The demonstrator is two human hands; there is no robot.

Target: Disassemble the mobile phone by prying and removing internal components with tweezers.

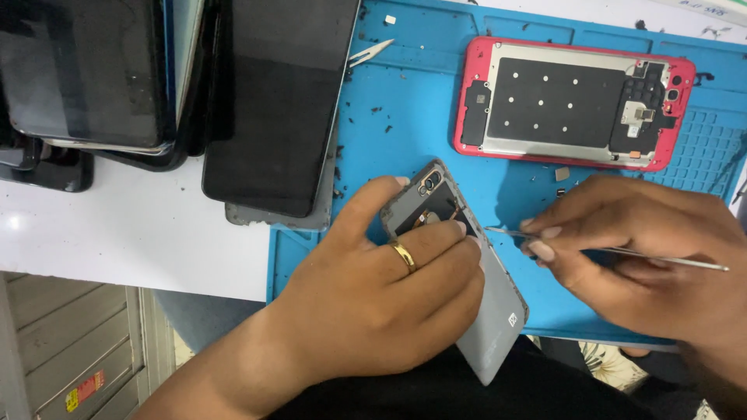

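Observation:
My left hand (381, 292), with a gold ring on one finger, grips a grey phone (498, 311) whose back is partly open near its camera end, tilted over the near edge of a blue work mat (405, 132). My right hand (646, 257) pinches thin metal tweezers (669, 258) with the tip pointing left at the phone's opened upper part, close to my left fingertips.
A red-framed phone (572, 101) with its back removed lies at the mat's far right. Several dark phones and screens (272, 101) are stacked on the white table at the left. Another pair of tweezers (369, 53) lies near the mat's top. Small debris dots the mat.

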